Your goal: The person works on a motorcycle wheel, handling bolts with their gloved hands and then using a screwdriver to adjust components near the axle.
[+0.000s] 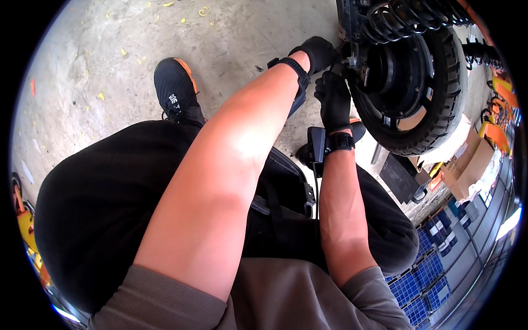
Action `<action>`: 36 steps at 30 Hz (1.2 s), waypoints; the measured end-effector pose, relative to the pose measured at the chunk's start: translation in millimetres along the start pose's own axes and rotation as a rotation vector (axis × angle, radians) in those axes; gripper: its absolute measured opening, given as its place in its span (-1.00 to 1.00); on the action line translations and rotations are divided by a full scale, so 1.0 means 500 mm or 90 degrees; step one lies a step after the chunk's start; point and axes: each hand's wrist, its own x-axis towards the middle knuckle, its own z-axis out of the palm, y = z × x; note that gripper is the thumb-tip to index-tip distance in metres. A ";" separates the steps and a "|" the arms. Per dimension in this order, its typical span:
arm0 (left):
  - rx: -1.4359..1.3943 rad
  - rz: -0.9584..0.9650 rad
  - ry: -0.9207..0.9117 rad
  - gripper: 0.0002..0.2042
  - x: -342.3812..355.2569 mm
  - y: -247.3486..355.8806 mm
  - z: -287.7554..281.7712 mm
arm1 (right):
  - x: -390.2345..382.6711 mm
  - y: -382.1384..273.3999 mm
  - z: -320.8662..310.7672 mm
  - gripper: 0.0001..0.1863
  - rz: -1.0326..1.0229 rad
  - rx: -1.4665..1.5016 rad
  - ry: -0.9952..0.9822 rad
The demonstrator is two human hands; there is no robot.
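Note:
My left hand [319, 52], in a black glove, reaches to the hub side of a small black wheel [440, 99] with a knobby tyre. My right hand [333, 102], also gloved, is just below it, fingers curled at the same spot by the axle [352, 63]. What either hand grips there is hidden by the gloves. A black coil spring [401, 19] sits above the wheel hub. A black device is strapped at my right wrist [322, 146]. My knees in black trousers fill the lower view.
Grey concrete floor [110, 66] with yellow flecks lies at upper left. My black shoe with orange trim [176, 91] rests on it. Cardboard boxes [467, 165] and blue crates [423, 275] stand at the right. Orange parts [503, 93] hang at far right.

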 end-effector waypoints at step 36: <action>0.093 -0.024 -0.068 -0.79 0.053 0.001 0.011 | 0.006 -0.038 0.021 -0.71 0.033 0.020 0.019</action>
